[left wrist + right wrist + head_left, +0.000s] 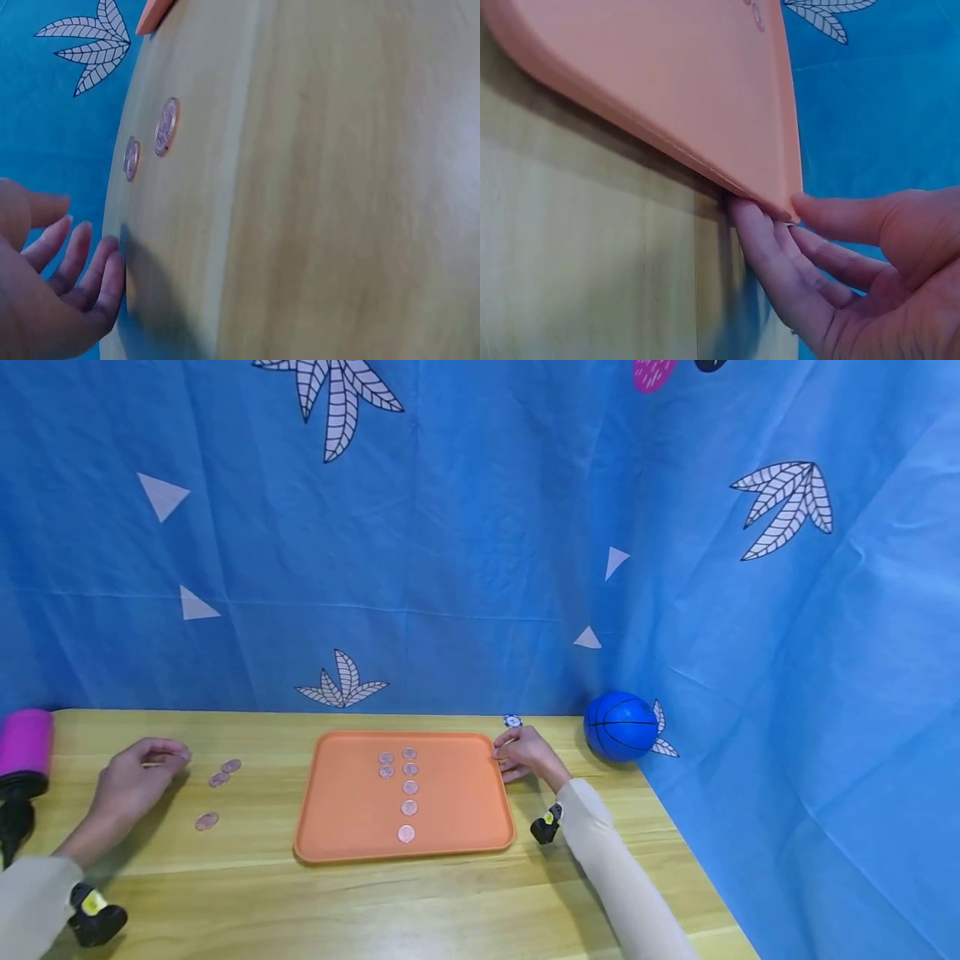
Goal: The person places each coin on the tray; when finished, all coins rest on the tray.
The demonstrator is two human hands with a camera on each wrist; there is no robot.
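Observation:
An orange tray point(330, 852) lies mid-table with several copper coins point(409, 787) in two short rows inside it. My right hand point(510, 760) is at the tray's far right corner. In the right wrist view its thumb lies on the tray point(667, 67) rim and its fingers point(772, 255) reach under the edge, pinching the corner. My left hand point(161, 760) hovers over the table to the left, fingers loosely curled, holding nothing. Three loose coins point(218, 779) lie between it and the tray. Two coins point(166, 126) show beyond the left hand's fingers point(79, 255).
A blue ball point(621, 727) rests at the back right against the blue cloth backdrop. A pink and black pump point(26, 747) stands at the far left edge. A small white and blue object point(512, 721) sits just behind the right hand. The table point(465, 902) is light wood.

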